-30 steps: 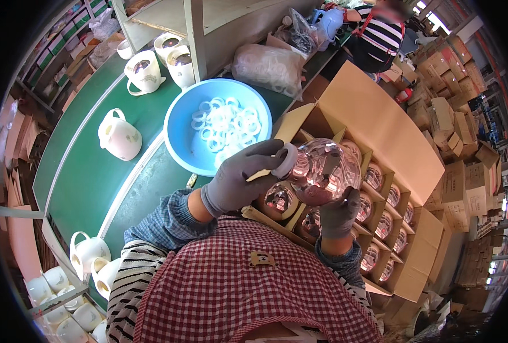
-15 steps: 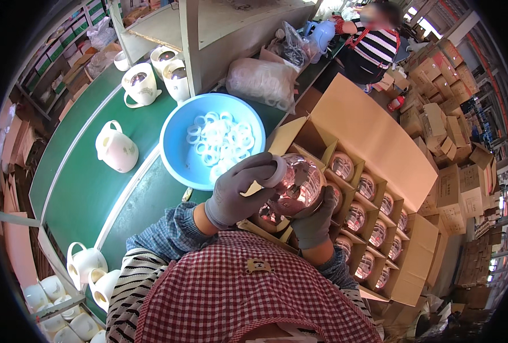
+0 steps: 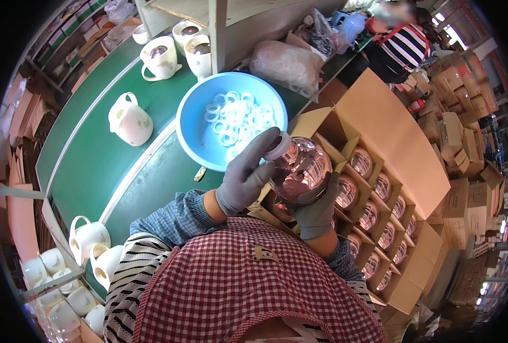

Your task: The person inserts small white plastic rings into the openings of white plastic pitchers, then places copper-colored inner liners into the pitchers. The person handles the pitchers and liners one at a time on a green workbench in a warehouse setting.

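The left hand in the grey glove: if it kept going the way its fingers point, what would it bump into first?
Probably the open cardboard box, just beyond the shiny flask that the left hand already grips; depth is hard to judge.

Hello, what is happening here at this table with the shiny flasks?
A person in grey gloves holds a mirrored glass flask over an open cardboard box whose dividers hold more such flasks. The right hand cups the flask from below, while the left hand grips its neck, where a white ring sits. A blue basin of similar white rings stands on the green belt, with cream jug shells around it. Another person stands at the far end.
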The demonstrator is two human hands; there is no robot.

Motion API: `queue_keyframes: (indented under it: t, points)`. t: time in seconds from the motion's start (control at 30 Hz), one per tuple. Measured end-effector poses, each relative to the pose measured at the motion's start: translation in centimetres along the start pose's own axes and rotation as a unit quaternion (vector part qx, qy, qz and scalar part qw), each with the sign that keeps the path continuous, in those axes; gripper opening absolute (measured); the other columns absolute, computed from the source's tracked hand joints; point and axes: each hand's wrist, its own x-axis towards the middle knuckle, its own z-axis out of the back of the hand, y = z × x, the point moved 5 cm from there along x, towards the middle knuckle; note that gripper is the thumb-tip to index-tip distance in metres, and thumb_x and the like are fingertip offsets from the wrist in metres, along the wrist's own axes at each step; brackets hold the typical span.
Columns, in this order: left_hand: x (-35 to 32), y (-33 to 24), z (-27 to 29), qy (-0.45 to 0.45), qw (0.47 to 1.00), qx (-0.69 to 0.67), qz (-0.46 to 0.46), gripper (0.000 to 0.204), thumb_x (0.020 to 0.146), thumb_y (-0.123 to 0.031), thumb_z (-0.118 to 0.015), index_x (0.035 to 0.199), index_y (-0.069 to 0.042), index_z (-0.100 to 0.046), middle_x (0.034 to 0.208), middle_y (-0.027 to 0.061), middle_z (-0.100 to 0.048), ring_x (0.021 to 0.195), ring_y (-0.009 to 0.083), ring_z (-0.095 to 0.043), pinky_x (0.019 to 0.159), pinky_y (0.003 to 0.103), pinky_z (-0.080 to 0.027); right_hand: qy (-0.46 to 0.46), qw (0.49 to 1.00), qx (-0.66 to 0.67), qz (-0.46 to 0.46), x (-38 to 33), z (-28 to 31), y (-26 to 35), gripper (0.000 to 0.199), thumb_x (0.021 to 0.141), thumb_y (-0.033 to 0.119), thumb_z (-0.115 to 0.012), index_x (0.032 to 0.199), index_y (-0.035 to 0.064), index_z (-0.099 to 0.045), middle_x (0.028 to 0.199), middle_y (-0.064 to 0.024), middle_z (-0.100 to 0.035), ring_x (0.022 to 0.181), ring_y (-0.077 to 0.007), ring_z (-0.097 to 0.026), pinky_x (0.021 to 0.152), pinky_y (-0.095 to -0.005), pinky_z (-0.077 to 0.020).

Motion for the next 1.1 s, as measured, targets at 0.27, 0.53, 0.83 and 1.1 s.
queue_keyframes:
  t: [0.27,0.53,0.83,1.1]
  points:
    - [0.2,0.1,4.2,0.031,0.977,0.197,-0.068,0.083,0.081,-0.022,-0.074,0.149,0.006,-0.035,0.151,0.0297,-0.039,0.142,0.0438,-0.039,0.117,0.044,-0.033,0.03,0.998,-0.016,-0.056,1.6,0.2,-3.6,0.067,0.102,0.059,-0.045,0.15,0.012,-0.041,0.147,-0.0128,-0.049,0.134,-0.0325,-0.049,0.112,-0.0519,-0.0415]
    - [-0.1,5.0,21.6,-0.176,0.917,0.358,0.03,0.088,0.075,-0.024,-0.083,0.148,-0.001,-0.04,0.142,0.0249,-0.049,0.134,0.0367,-0.048,0.112,0.045,-0.039,0.07,0.953,-0.27,0.117,4.2,-1.0,-2.4,0.065,0.099,0.048,-0.059,0.15,0.0131,-0.04,0.143,-0.0066,-0.052,0.132,-0.0267,-0.051,0.109,-0.0439,-0.0445]
    - [-4.0,10.5,45.3,-0.185,0.597,0.652,0.43,0.069,0.073,-0.052,-0.078,0.133,-0.02,-0.065,0.16,0.0205,-0.029,0.135,0.0389,-0.048,0.106,0.045,-0.047,0.041,0.996,-0.042,-0.065,5.3,0.3,-4.1,0.071,0.099,0.059,-0.05,0.156,0.0195,-0.033,0.157,-0.0067,-0.039,0.141,-0.0309,-0.041,0.107,-0.0536,-0.0436]
    - [-9.3,-1.8,40.4,-0.396,0.894,0.145,0.151,0.061,0.084,-0.023,-0.079,0.133,0.006,-0.057,0.117,0.0081,-0.067,0.108,0.0156,-0.062,0.097,0.03,-0.048,0.011,0.938,-0.346,0.038,7.1,4.8,-4.0,0.058,0.101,0.057,-0.045,0.144,0.0172,-0.046,0.144,-0.0054,-0.05,0.13,-0.0267,-0.05,0.097,-0.0485,-0.05]
